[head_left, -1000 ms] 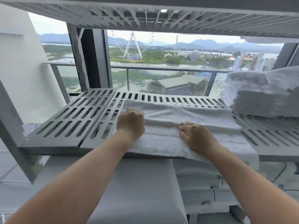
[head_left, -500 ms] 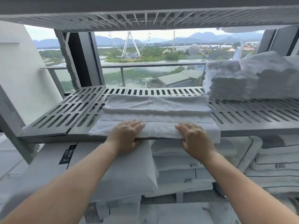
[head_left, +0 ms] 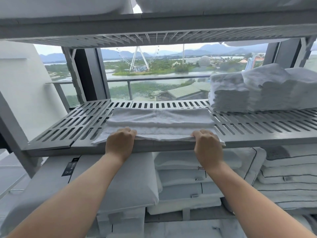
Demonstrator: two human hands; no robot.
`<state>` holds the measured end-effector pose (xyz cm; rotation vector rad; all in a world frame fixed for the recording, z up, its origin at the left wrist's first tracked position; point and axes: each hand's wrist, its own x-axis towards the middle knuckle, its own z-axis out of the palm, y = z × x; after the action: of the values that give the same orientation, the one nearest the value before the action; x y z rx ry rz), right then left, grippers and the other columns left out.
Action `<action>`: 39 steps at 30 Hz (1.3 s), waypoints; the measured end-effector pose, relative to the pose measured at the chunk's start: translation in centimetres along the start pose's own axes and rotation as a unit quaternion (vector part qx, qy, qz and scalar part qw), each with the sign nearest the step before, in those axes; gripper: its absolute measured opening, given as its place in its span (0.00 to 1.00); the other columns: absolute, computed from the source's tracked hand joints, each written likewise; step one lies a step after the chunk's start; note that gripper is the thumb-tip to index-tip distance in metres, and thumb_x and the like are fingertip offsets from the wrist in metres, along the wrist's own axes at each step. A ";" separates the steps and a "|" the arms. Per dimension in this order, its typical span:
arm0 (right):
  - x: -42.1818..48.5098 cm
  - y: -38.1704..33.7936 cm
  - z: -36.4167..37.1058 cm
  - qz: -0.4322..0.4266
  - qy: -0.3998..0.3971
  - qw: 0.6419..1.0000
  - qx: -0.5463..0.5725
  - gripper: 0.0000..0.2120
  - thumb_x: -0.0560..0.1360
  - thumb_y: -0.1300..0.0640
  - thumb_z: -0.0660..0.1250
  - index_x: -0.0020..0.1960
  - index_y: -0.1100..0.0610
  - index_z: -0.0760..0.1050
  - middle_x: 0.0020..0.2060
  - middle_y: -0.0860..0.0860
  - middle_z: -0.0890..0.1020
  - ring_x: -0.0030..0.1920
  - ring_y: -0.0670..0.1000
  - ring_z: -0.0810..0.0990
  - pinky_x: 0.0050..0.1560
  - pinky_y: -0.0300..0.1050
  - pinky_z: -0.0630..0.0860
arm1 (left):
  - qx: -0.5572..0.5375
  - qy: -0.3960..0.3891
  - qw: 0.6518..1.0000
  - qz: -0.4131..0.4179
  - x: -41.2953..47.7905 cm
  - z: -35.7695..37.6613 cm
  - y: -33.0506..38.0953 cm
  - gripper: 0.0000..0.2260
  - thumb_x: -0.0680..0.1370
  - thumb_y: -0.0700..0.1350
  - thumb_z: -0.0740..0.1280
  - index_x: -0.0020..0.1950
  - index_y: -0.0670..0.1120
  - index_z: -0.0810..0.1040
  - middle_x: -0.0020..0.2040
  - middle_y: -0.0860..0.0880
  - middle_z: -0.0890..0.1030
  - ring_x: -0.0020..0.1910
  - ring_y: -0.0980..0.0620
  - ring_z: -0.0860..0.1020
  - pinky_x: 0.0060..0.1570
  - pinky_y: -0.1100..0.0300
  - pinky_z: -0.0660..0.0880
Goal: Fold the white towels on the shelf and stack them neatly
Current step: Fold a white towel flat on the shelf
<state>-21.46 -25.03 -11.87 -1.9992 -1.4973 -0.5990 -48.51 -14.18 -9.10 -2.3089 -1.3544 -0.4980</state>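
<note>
A white towel [head_left: 159, 120] lies partly folded across the middle of the grey slotted shelf [head_left: 257, 125], its far part doubled over. My left hand [head_left: 121, 140] grips the towel's near edge on the left. My right hand [head_left: 206, 141] grips the same edge on the right. Between the hands the edge is raised slightly off the shelf front. A stack of folded white towels [head_left: 229, 93] stands at the shelf's right end, with a second, taller pile [head_left: 281, 88] beside it.
Another shelf [head_left: 154, 24] hangs close overhead with white bedding on it. Pillows [head_left: 130, 182] and folded linen [head_left: 291, 186] fill the level below. A grey post [head_left: 13, 127] frames the left side. A window and railing lie behind the shelf.
Both hands slid back to the towel's near edge, spread apart and curled round it, lifting it a little. The view has tilted up, showing the shelf above.
</note>
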 end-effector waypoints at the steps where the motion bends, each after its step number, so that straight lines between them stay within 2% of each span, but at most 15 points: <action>1: 0.4 -0.1 0.1 0.003 0.005 1.000 -0.002 0.18 0.70 0.74 0.61 0.50 0.59 0.82 0.41 0.56 0.83 0.44 0.58 0.81 0.47 0.50 0.78 | 0.004 0.003 1.000 -0.006 0.3 0.0 0.1 0.15 0.75 0.32 0.59 0.54 0.48 0.79 0.45 0.49 0.79 0.44 0.46 0.80 0.38 0.56 0.72; 5: 2.7 -0.1 0.9 0.009 0.029 0.999 -0.028 0.16 0.72 0.72 0.60 0.51 0.58 0.81 0.43 0.56 0.82 0.45 0.58 0.80 0.51 0.55 0.76 | 0.004 0.041 0.999 -0.006 2.6 0.2 0.1 0.14 0.75 0.32 0.59 0.52 0.44 0.80 0.45 0.45 0.81 0.43 0.44 0.80 0.40 0.53 0.74; 8: 5.8 0.6 1.7 0.002 0.062 0.997 -0.041 0.17 0.71 0.70 0.61 0.54 0.57 0.80 0.44 0.55 0.81 0.46 0.59 0.78 0.52 0.54 0.73 | -0.017 0.089 0.996 0.004 5.8 0.8 -0.3 0.13 0.72 0.31 0.58 0.49 0.42 0.80 0.41 0.42 0.81 0.40 0.43 0.79 0.42 0.51 0.74; 11: 9.9 1.3 2.7 -0.005 0.076 0.994 -0.073 0.18 0.73 0.67 0.58 0.57 0.55 0.79 0.48 0.54 0.80 0.50 0.60 0.77 0.52 0.54 0.74 | -0.012 0.130 0.991 0.009 9.9 1.4 -1.2 0.13 0.72 0.32 0.59 0.49 0.42 0.80 0.38 0.43 0.81 0.35 0.45 0.78 0.42 0.51 0.75; 13: 12.8 1.8 3.6 -0.009 0.081 0.991 -0.107 0.18 0.74 0.64 0.55 0.57 0.52 0.77 0.48 0.52 0.80 0.49 0.59 0.77 0.48 0.53 0.76 | 0.001 0.138 0.990 0.010 13.0 2.0 -1.9 0.12 0.72 0.33 0.59 0.48 0.42 0.79 0.34 0.45 0.80 0.31 0.47 0.74 0.40 0.51 0.74; 15: 15.6 2.0 4.3 -0.015 0.102 0.985 -0.135 0.14 0.72 0.64 0.58 0.52 0.53 0.78 0.42 0.52 0.79 0.44 0.59 0.77 0.40 0.48 0.73 | 0.004 0.123 0.992 0.012 16.2 3.0 -2.6 0.10 0.72 0.35 0.59 0.45 0.43 0.78 0.31 0.45 0.78 0.29 0.47 0.71 0.40 0.52 0.73; 16: 17.0 2.1 4.9 -0.024 0.102 0.984 -0.145 0.12 0.71 0.64 0.61 0.48 0.54 0.79 0.39 0.52 0.79 0.42 0.59 0.76 0.41 0.48 0.70 | 0.006 0.103 0.995 0.014 17.9 3.8 -3.0 0.09 0.72 0.35 0.59 0.43 0.44 0.78 0.31 0.46 0.77 0.29 0.46 0.72 0.42 0.51 0.73; 20: 21.7 2.5 8.5 -0.045 -0.018 0.988 -0.149 0.08 0.71 0.63 0.62 0.42 0.55 0.80 0.37 0.54 0.82 0.45 0.58 0.78 0.53 0.51 0.66 | 0.005 -0.010 0.999 0.037 23.2 7.3 -3.3 0.08 0.75 0.40 0.58 0.40 0.48 0.75 0.38 0.47 0.80 0.36 0.46 0.74 0.56 0.49 0.70; 23: 23.5 3.2 11.7 -0.008 -0.179 0.970 -0.163 0.13 0.74 0.59 0.58 0.51 0.54 0.80 0.48 0.53 0.83 0.53 0.57 0.78 0.60 0.54 0.70 | -0.016 -0.084 0.996 0.033 24.8 10.7 -2.9 0.09 0.77 0.41 0.57 0.43 0.50 0.75 0.49 0.46 0.79 0.45 0.45 0.74 0.57 0.50 0.72; 25: 23.5 3.6 13.5 0.024 -0.242 0.959 -0.143 0.13 0.76 0.57 0.56 0.53 0.55 0.79 0.52 0.53 0.81 0.53 0.56 0.76 0.57 0.52 0.70 | -0.051 -0.129 0.990 0.016 24.7 12.9 -2.7 0.11 0.78 0.42 0.56 0.50 0.49 0.78 0.55 0.47 0.76 0.52 0.45 0.76 0.56 0.49 0.74; 27: 23.4 4.0 14.7 0.044 -0.243 0.960 -0.130 0.12 0.76 0.56 0.55 0.50 0.55 0.77 0.51 0.55 0.80 0.49 0.55 0.73 0.53 0.50 0.69 | -0.105 -0.134 0.985 -0.001 24.5 14.1 -2.6 0.11 0.78 0.41 0.55 0.51 0.49 0.76 0.54 0.48 0.76 0.51 0.47 0.77 0.54 0.48 0.77; 29: 23.6 4.3 15.4 0.052 -0.255 0.957 -0.132 0.14 0.75 0.56 0.54 0.51 0.55 0.76 0.52 0.56 0.80 0.51 0.56 0.73 0.55 0.52 0.70 | -0.131 -0.119 0.984 -0.001 24.6 14.4 -2.6 0.09 0.76 0.40 0.56 0.50 0.52 0.73 0.50 0.50 0.78 0.47 0.50 0.77 0.51 0.50 0.78; 34: 23.9 4.6 14.9 0.063 -0.281 0.956 -0.059 0.14 0.74 0.57 0.55 0.58 0.52 0.71 0.56 0.54 0.78 0.57 0.57 0.73 0.61 0.57 0.69 | -0.093 -0.145 0.985 0.002 24.9 12.9 -2.0 0.14 0.75 0.38 0.57 0.56 0.51 0.72 0.53 0.50 0.79 0.51 0.48 0.77 0.55 0.50 0.75; 37: 24.0 5.6 13.9 0.052 -0.283 0.958 -0.001 0.18 0.74 0.55 0.59 0.64 0.50 0.69 0.62 0.54 0.75 0.63 0.58 0.72 0.65 0.57 0.69 | -0.046 -0.087 0.995 0.006 24.8 11.5 0.0 0.17 0.74 0.36 0.58 0.59 0.49 0.75 0.54 0.48 0.80 0.50 0.47 0.78 0.54 0.50 0.77; 39: 24.4 6.8 13.2 0.045 -0.287 0.957 -0.003 0.21 0.75 0.49 0.63 0.67 0.49 0.70 0.66 0.54 0.74 0.67 0.57 0.71 0.68 0.56 0.68 | -0.090 -0.047 0.995 0.012 24.8 10.7 2.1 0.16 0.75 0.36 0.59 0.60 0.49 0.77 0.55 0.47 0.81 0.51 0.46 0.79 0.53 0.51 0.77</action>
<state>-7.96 -0.31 -6.98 -2.3549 -1.7026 0.0320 -34.20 8.63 -6.13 -2.5194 -1.3741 -0.5285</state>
